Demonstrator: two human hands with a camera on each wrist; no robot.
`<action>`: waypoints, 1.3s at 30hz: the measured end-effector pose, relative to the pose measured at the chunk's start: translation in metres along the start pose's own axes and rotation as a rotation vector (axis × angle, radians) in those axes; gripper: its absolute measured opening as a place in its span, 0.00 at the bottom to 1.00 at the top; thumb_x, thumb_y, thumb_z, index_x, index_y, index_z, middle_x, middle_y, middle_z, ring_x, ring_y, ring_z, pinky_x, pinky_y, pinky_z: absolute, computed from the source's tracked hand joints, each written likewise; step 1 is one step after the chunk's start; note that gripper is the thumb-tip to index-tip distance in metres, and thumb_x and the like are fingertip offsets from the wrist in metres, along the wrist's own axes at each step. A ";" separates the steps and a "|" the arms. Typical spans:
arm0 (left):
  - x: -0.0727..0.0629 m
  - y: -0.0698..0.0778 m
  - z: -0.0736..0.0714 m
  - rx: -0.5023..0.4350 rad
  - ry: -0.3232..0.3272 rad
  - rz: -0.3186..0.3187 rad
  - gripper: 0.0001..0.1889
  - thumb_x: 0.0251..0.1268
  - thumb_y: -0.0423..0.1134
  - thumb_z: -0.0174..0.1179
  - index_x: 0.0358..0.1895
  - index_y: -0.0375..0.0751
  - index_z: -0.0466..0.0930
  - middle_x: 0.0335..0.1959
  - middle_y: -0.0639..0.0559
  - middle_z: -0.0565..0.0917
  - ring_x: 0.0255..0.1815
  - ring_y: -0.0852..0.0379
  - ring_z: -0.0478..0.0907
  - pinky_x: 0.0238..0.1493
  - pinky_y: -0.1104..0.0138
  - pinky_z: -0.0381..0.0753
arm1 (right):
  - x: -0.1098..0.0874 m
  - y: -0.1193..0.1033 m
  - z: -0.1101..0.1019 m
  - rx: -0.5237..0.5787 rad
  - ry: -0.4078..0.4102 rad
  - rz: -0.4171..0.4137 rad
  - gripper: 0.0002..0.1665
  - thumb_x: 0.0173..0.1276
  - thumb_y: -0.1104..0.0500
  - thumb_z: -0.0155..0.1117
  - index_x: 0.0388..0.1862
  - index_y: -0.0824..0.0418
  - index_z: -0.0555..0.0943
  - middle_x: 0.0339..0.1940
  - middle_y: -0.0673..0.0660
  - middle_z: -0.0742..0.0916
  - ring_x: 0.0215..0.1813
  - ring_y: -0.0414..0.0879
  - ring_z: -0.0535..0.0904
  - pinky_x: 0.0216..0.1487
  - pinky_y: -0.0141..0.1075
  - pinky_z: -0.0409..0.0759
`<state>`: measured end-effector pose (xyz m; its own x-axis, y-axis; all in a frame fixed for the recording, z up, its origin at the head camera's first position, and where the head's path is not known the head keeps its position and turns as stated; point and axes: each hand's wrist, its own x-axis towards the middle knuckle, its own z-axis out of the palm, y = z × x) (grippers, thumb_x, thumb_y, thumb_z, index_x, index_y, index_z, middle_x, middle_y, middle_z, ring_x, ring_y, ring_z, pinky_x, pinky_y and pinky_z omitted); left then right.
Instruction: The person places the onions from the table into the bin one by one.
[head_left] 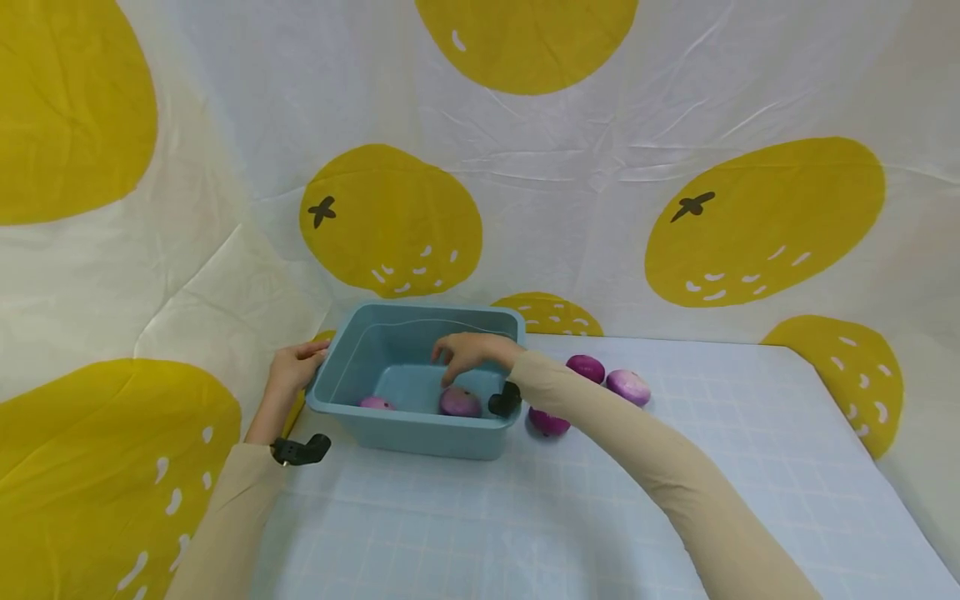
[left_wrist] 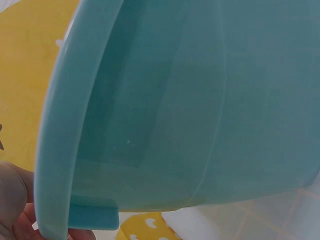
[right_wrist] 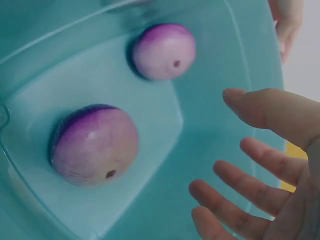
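Note:
A blue plastic tub [head_left: 427,435] stands at the table's back left. My left hand [head_left: 296,367] grips its left rim, with thumb and fingers on either side of the edge in the left wrist view [left_wrist: 52,150]. Inside the tub, my right hand [head_left: 471,352] hovers over the floor with fingers spread and nothing held. Two purple-and-pale round vegetables, like red onions, lie in there: a larger onion [right_wrist: 95,147] below the right hand and a smaller onion [right_wrist: 165,52] farther left, partly hidden by the front wall in the head view.
Three more onions lie on the table right of the tub: a dark one [head_left: 585,368], a paler one [head_left: 628,387] and another dark one [head_left: 548,422] near my right forearm. A white cloth with yellow fruit prints [head_left: 570,208] hangs behind and at the left.

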<state>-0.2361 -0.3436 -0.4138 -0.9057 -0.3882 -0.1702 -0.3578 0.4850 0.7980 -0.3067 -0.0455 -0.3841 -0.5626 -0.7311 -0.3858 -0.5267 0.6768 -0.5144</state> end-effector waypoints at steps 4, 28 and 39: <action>0.000 0.000 0.000 0.005 -0.007 0.018 0.22 0.74 0.41 0.50 0.65 0.35 0.71 0.66 0.32 0.71 0.68 0.37 0.66 0.66 0.51 0.67 | -0.011 0.000 -0.003 0.010 0.039 -0.028 0.32 0.62 0.54 0.68 0.64 0.55 0.71 0.64 0.59 0.78 0.67 0.52 0.71 0.64 0.45 0.71; -0.003 -0.004 -0.001 0.021 -0.020 0.041 0.23 0.74 0.43 0.48 0.66 0.36 0.70 0.65 0.32 0.71 0.68 0.36 0.66 0.64 0.50 0.68 | -0.092 0.057 -0.006 0.277 0.390 -0.184 0.38 0.60 0.63 0.69 0.68 0.66 0.65 0.58 0.68 0.79 0.56 0.62 0.78 0.55 0.47 0.79; -0.005 -0.004 -0.001 0.017 -0.028 0.031 0.24 0.74 0.45 0.49 0.67 0.37 0.69 0.68 0.31 0.68 0.68 0.37 0.65 0.63 0.51 0.68 | -0.129 0.088 -0.010 0.333 0.597 -0.178 0.36 0.59 0.63 0.70 0.66 0.63 0.67 0.56 0.65 0.81 0.57 0.62 0.78 0.56 0.53 0.76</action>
<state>-0.2300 -0.3445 -0.4152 -0.9225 -0.3506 -0.1614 -0.3326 0.5100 0.7933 -0.2869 0.1095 -0.3723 -0.7898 -0.5914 0.1626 -0.4734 0.4193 -0.7746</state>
